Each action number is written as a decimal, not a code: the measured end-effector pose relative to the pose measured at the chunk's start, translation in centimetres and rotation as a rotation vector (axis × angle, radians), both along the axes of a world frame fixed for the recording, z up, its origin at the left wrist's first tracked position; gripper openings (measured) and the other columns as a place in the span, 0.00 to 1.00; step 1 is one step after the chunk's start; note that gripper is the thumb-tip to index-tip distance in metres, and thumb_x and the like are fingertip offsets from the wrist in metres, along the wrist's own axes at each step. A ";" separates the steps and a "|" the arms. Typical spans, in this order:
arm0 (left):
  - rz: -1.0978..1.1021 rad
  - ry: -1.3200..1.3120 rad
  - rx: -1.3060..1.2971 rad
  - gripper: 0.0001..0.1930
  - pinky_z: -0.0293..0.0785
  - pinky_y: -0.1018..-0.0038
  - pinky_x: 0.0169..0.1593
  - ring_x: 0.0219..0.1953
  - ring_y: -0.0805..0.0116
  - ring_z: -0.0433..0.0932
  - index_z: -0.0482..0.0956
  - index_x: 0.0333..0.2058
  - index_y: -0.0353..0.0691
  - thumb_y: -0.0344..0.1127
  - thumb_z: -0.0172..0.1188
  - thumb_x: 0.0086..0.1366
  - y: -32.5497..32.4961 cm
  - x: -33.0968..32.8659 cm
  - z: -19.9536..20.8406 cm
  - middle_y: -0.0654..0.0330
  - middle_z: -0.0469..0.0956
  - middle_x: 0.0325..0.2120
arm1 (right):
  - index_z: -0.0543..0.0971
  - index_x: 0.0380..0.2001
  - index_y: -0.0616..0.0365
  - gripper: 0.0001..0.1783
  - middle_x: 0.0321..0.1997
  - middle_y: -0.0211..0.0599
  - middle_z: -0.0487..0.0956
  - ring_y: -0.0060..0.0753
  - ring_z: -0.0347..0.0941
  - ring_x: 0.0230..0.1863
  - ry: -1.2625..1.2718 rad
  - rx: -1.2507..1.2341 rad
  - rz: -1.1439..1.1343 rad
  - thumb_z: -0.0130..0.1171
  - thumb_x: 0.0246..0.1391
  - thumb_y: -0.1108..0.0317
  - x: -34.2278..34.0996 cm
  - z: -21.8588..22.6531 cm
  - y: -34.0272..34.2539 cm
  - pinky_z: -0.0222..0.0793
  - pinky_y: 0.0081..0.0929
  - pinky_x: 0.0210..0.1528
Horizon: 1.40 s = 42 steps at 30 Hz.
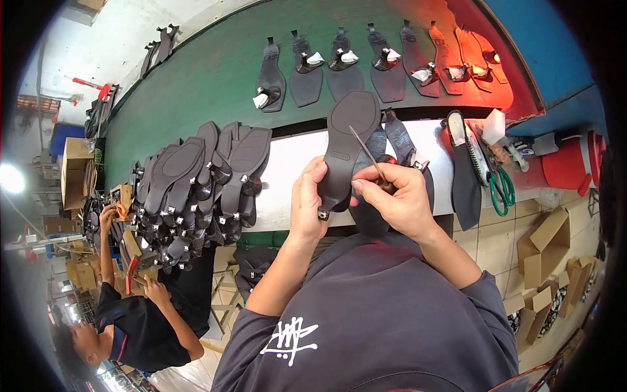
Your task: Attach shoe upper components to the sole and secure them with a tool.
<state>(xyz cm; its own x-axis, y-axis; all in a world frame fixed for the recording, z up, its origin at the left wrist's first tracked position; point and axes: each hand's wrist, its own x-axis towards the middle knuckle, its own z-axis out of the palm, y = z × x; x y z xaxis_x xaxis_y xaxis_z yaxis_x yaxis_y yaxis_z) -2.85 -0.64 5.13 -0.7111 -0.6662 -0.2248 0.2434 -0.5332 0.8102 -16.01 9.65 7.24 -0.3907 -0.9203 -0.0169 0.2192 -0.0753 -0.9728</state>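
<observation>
In my left hand point(309, 196) is a black sandal point(353, 121), its sole turned up and its broad end pointing away from me. My fingers and thumb grip it near the narrow heel end. My right hand point(400, 199) is closed around the dark handle of an awl point(368, 150). The awl's thin metal shaft lies across the sole, its tip near the middle of the broad part; whether it touches cannot be made out. Beneath my hands, more black sandals point(400, 137) lie on the white table edge point(287, 176).
A row of black sandals point(305, 81) with white paper stuffing lies along the green conveyor belt point(196, 78). Left stands a heaped pile of sandals point(189, 176). Right are green-handled scissors point(502, 189), a utility knife point(479, 160) and a red container point(568, 166). A co-worker point(147, 320) holds a hammer.
</observation>
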 end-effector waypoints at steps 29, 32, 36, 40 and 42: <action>-0.029 0.077 0.290 0.18 0.77 0.66 0.30 0.22 0.59 0.77 0.69 0.48 0.38 0.45 0.39 0.70 -0.8 0.4 -1.4 0.56 0.75 0.27 | 0.78 0.31 0.63 0.03 0.25 0.21 0.73 0.07 0.65 0.23 0.179 0.111 -0.202 0.57 0.56 0.75 -2.6 0.0 0.5 0.59 0.11 0.23; -0.071 0.117 0.280 0.18 0.78 0.68 0.30 0.25 0.60 0.79 0.69 0.48 0.38 0.44 0.39 0.70 -0.4 0.0 -1.3 0.56 0.76 0.31 | 0.80 0.33 0.68 0.05 0.28 0.32 0.78 0.13 0.74 0.27 0.304 0.011 -0.112 0.59 0.53 0.77 -1.1 0.0 0.2 0.67 0.12 0.26; -0.071 0.115 0.286 0.19 0.80 0.70 0.30 0.30 0.63 0.80 0.68 0.48 0.36 0.44 0.38 0.70 -0.1 -0.2 -1.2 0.55 0.77 0.36 | 0.79 0.32 0.70 0.04 0.28 0.32 0.78 0.19 0.79 0.27 0.174 -0.026 -0.064 0.58 0.53 0.80 -0.1 -0.2 -0.2 0.69 0.14 0.26; -0.066 0.084 0.254 0.19 0.81 0.71 0.30 0.32 0.64 0.80 0.68 0.50 0.35 0.43 0.38 0.70 0.0 -0.3 -1.1 0.54 0.77 0.37 | 0.79 0.30 0.69 0.02 0.28 0.33 0.77 0.19 0.79 0.26 0.293 -0.044 -0.086 0.59 0.53 0.80 -0.2 0.2 -0.3 0.69 0.15 0.24; -0.071 0.089 0.240 0.19 0.81 0.71 0.30 0.31 0.64 0.80 0.68 0.50 0.35 0.43 0.39 0.70 0.1 -0.4 -1.2 0.54 0.77 0.37 | 0.78 0.29 0.69 0.02 0.27 0.33 0.77 0.19 0.79 0.25 0.324 -0.035 -0.093 0.59 0.52 0.80 -0.3 0.6 -0.2 0.68 0.15 0.23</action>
